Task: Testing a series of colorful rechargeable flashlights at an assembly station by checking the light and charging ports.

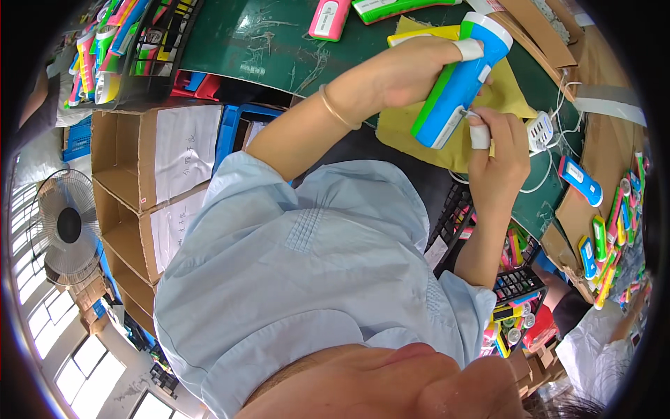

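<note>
A blue and green flashlight (453, 91) with a white head is held tilted over a yellow cloth (401, 129) on the green table. My left hand (419, 70) is closed round its body below the head, a white wrap on the thumb. At the tail end, the fingers of my right hand (499, 143) pinch at a pale strip on the flashlight's side; its thumb also wears a white wrap. Exactly what those fingertips grip is partly hidden. Behind my left hand a yellow flashlight (426, 35) lies on the cloth.
A pink flashlight (329, 19) and a green one (391, 7) lie at the table's far side. To the right are a white charging hub (539, 133) with cables and a blue flashlight (581, 181). Cardboard compartments (129, 188) stand left; black baskets (520, 283) hold several flashlights.
</note>
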`<action>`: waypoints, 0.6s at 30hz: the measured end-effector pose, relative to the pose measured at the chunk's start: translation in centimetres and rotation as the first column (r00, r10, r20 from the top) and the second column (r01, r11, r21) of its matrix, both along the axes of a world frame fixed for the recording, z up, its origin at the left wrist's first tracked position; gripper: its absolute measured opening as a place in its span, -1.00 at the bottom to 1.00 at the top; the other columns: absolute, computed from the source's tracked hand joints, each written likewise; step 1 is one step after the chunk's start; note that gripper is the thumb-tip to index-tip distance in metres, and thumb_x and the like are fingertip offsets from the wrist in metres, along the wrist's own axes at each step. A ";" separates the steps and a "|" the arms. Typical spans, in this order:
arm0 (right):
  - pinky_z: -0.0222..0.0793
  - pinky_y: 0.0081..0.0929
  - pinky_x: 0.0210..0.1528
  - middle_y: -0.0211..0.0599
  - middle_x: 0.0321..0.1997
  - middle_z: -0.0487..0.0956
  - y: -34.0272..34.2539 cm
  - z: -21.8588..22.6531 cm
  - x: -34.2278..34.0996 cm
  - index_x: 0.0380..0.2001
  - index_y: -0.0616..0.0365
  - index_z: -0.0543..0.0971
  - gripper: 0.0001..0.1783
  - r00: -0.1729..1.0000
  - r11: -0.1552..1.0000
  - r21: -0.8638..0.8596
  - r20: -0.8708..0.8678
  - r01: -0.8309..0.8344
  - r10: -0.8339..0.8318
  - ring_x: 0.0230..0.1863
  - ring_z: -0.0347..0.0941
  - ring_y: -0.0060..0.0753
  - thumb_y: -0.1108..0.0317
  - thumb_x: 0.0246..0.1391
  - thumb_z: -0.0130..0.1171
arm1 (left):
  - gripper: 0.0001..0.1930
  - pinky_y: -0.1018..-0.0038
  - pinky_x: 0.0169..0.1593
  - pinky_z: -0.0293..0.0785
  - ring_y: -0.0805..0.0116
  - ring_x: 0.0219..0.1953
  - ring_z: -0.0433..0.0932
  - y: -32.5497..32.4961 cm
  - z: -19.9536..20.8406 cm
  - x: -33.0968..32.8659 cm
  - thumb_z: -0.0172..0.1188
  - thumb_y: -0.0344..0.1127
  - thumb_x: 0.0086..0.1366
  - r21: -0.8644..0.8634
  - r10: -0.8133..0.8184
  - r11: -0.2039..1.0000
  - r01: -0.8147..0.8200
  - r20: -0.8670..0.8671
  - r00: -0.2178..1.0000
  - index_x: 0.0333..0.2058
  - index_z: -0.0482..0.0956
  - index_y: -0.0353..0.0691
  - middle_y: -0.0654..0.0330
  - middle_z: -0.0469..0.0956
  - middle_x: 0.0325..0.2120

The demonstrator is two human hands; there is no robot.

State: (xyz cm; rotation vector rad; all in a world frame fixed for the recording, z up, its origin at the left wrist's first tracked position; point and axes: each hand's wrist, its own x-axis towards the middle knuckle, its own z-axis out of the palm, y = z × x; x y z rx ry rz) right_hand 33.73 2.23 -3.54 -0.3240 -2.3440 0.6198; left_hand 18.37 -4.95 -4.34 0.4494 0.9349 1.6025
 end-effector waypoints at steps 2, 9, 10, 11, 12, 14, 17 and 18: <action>0.26 -0.47 -0.50 -0.36 -0.51 0.40 -0.7 0.8 -0.3 -0.42 0.09 0.52 -0.74 0.987 0.931 0.349 0.082 0.105 -0.142 -0.46 0.34 -0.31 0.56 -0.31 0.18 | -0.60 0.51 -0.22 0.45 0.42 -0.31 0.48 0.2 -0.3 1.1 0.04 -0.06 0.22 -0.035 0.033 0.999 -0.037 -0.104 0.994 -0.15 0.42 -0.31 0.14 0.48 -0.36; 0.24 -0.40 -0.51 -0.35 -0.44 0.44 1.7 1.6 1.5 -0.41 0.18 0.50 -0.75 0.733 0.706 -0.328 0.058 -0.627 0.678 -0.47 0.35 -0.28 0.52 -0.32 0.16 | -0.56 0.42 -0.39 0.52 0.38 -0.47 0.50 -1.0 0.0 1.9 0.11 -0.04 0.19 0.127 0.179 0.976 -0.179 0.006 0.984 -0.19 0.32 -0.32 0.12 0.46 -0.46; 0.25 -0.43 -0.49 -0.29 -0.42 0.46 1.1 1.6 1.9 -0.40 0.18 0.50 -0.71 0.751 0.717 -0.351 0.055 -0.602 0.658 -0.47 0.35 -0.29 0.45 -0.34 0.25 | -0.56 0.42 -0.37 0.51 0.37 -0.46 0.51 -0.8 0.1 1.4 0.10 -0.05 0.20 0.251 0.268 0.941 -0.228 -0.138 0.953 -0.17 0.30 -0.32 0.10 0.47 -0.45; 0.24 -0.45 -0.49 -0.30 -0.42 0.44 -0.1 1.9 2.6 -0.39 0.17 0.51 -0.68 0.835 0.798 -0.348 0.072 -0.492 0.546 -0.46 0.35 -0.30 0.40 -0.36 0.27 | -0.56 0.41 -0.36 0.51 0.35 -0.45 0.51 -0.6 0.2 1.3 0.09 -0.05 0.21 0.377 0.363 0.891 -0.252 -0.261 0.895 -0.16 0.29 -0.32 0.09 0.47 -0.43; 0.24 -0.46 -0.49 -0.30 -0.42 0.43 -1.2 2.1 2.7 -0.38 0.16 0.53 -0.65 0.901 0.862 -0.339 0.082 -0.377 0.427 -0.45 0.35 -0.31 0.35 -0.37 0.29 | -0.57 0.40 -0.33 0.50 0.34 -0.44 0.51 -0.8 0.5 1.5 0.09 -0.07 0.21 0.388 0.334 0.892 -0.231 -0.224 0.915 -0.15 0.27 -0.31 0.07 0.47 -0.43; 0.20 -0.52 -0.52 -0.37 -0.47 0.34 -2.2 -1.6 2.8 -0.30 0.07 0.58 -0.58 0.945 0.947 0.029 0.083 -0.320 0.317 -0.48 0.29 -0.37 0.33 -0.42 0.28 | -0.60 0.41 -0.33 0.50 0.35 -0.44 0.51 -1.0 0.3 2.1 0.05 -0.08 0.23 0.490 0.303 0.849 -0.196 -0.148 0.942 -0.15 0.27 -0.28 0.07 0.47 -0.43; 0.16 -0.58 -0.57 -0.45 -0.50 0.24 -2.9 -5.2 4.1 -0.27 -0.03 0.61 -0.52 0.929 0.884 0.346 -0.083 -0.313 0.361 -0.55 0.19 -0.47 0.43 -0.47 0.24 | -0.57 0.41 -0.35 0.48 0.31 -0.45 0.50 -1.8 0.2 3.1 -0.04 0.01 0.27 0.411 0.266 0.881 -0.232 -0.026 0.964 -0.17 0.26 -0.29 0.05 0.46 -0.44; 0.16 -0.60 -0.58 -0.46 -0.50 0.23 -3.2 -5.4 4.3 -0.29 -0.03 0.62 -0.54 0.906 0.881 0.345 -0.156 -0.324 0.394 -0.56 0.18 -0.49 0.46 -0.46 0.23 | -0.55 0.42 -0.35 0.48 0.30 -0.45 0.51 -2.1 -0.5 3.5 -0.06 0.03 0.27 0.370 0.246 0.893 -0.257 0.078 0.966 -0.16 0.28 -0.32 0.04 0.46 -0.43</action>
